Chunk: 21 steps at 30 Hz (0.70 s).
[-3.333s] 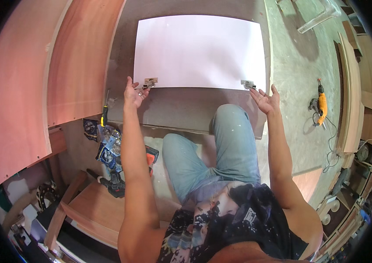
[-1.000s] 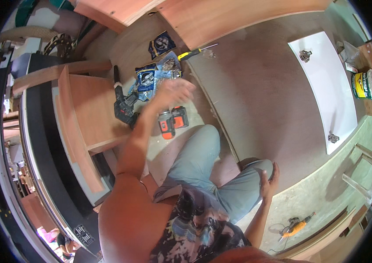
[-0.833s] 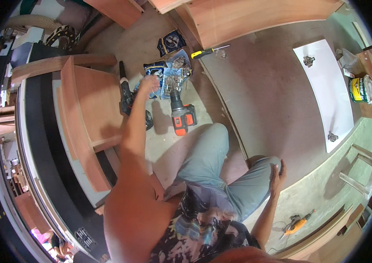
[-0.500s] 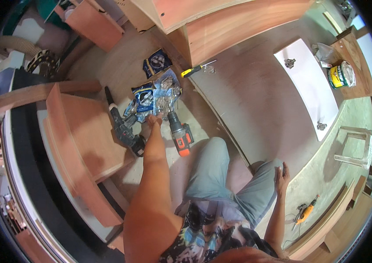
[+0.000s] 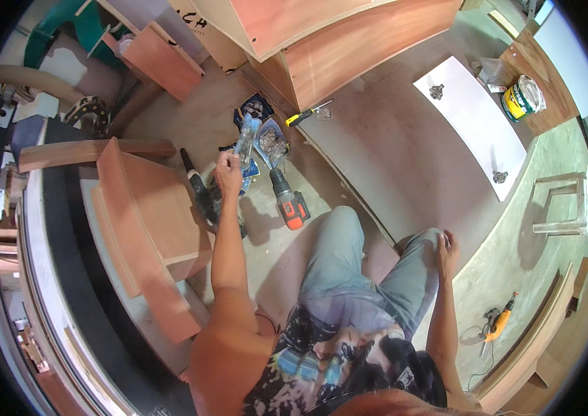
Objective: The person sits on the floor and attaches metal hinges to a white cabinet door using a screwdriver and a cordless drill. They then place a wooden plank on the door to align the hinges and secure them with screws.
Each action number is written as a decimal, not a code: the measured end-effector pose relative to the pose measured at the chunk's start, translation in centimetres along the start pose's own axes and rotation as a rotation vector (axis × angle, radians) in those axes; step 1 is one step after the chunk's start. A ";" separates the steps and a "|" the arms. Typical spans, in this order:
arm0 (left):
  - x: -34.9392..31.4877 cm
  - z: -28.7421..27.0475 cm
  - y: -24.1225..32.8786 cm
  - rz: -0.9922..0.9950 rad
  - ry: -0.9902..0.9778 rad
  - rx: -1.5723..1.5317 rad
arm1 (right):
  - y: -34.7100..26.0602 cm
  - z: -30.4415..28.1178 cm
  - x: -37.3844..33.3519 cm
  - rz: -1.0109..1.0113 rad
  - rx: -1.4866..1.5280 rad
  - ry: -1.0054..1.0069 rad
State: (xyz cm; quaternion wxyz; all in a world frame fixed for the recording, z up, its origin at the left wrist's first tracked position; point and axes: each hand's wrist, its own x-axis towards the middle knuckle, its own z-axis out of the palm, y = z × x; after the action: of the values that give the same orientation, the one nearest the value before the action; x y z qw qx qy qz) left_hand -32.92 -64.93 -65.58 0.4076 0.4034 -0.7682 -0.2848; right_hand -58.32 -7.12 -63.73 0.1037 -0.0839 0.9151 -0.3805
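My left hand (image 5: 227, 172) is closed on a clear plastic packet (image 5: 245, 142), raised above the floor; what is inside cannot be made out. Beside it lies an opened clear bag of small metal hardware (image 5: 272, 144), with blue packets (image 5: 253, 107) behind. Just right of my left hand stands a red and black cordless drill (image 5: 290, 202). A dark power tool (image 5: 202, 193) is partly covered by my left forearm. On my right knee rests my right hand (image 5: 448, 253), fingers apart and holding nothing.
A yellow-black screwdriver (image 5: 301, 116) lies by a wooden cabinet (image 5: 363, 59). A white panel (image 5: 470, 128) with two metal hinges is to the right, near a tub (image 5: 522, 100). A small stool (image 5: 560, 204) and an orange corded tool (image 5: 500, 320) stand farther right; a wooden drawer-like box (image 5: 162, 208) is left.
My left hand has lifted the clear packet from the pile and moved slightly left. My right hand stays on the knee. The whole view has shifted a little.
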 end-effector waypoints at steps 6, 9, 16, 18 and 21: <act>-6.0 -7.8 14.8 -0.132 -0.077 -0.770 | -14.8 3.5 -0.7 -0.235 0.683 -0.281; -13.2 -6.2 23.3 -0.242 -0.156 -1.031 | -21.5 2.8 -3.7 -0.066 1.147 -0.623; -24.4 -2.9 24.4 -0.299 -0.719 -0.964 | -18.5 0.9 -8.3 0.084 1.464 -0.479; -24.5 -1.8 27.2 -0.327 -0.806 -0.943 | -14.8 0.9 -8.0 0.141 1.441 -0.382; -23.1 -0.9 29.1 -0.278 -0.858 -0.830 | -12.8 -0.1 -9.6 0.150 1.397 -0.330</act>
State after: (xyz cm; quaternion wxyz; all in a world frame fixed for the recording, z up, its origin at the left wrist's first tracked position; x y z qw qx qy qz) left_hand -35.52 -30.40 -51.97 0.1440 0.1569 -0.6288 -0.7478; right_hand -48.13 -13.76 -53.34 0.2958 0.0089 0.4340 -0.8510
